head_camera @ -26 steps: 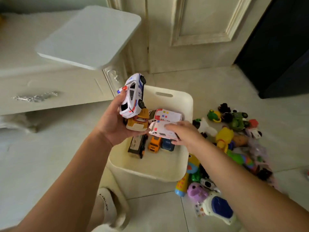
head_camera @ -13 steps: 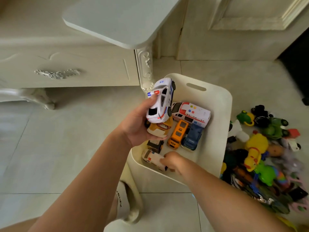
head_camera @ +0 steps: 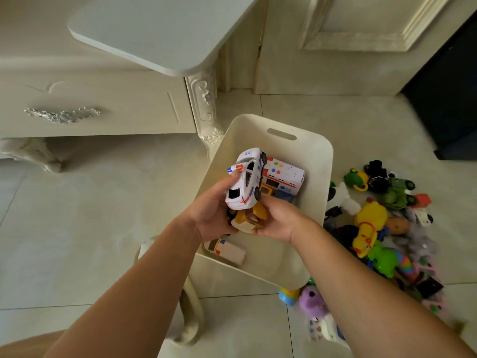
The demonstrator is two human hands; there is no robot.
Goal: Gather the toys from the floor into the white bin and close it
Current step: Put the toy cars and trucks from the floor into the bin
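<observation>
The white bin (head_camera: 317,156) stands open on the floor. Over it, my left hand (head_camera: 209,215) grips a white police car (head_camera: 245,179) and, beneath it, a yellow-brown toy vehicle (head_camera: 249,218). My right hand (head_camera: 280,218) has its fingers curled round the right side of that yellow-brown vehicle. Inside the bin lie a white ambulance (head_camera: 282,177) at the back and a small white van (head_camera: 227,250) near the front wall. A heap of toys, with a yellow duck (head_camera: 370,220) and a green toy (head_camera: 382,259), lies on the floor right of the bin.
A flat white board, perhaps the bin's lid (head_camera: 160,29), rests on a cream cabinet (head_camera: 103,109) at the left, whose carved leg (head_camera: 206,109) touches the bin's far left corner. A slipper (head_camera: 192,308) sits below the bin. A dark doorway (head_camera: 449,99) is at right.
My right hand left the small white van in the bin's near corner and rose to take hold of the yellow-brown vehicle under the police car. My left hand stayed over the bin.
</observation>
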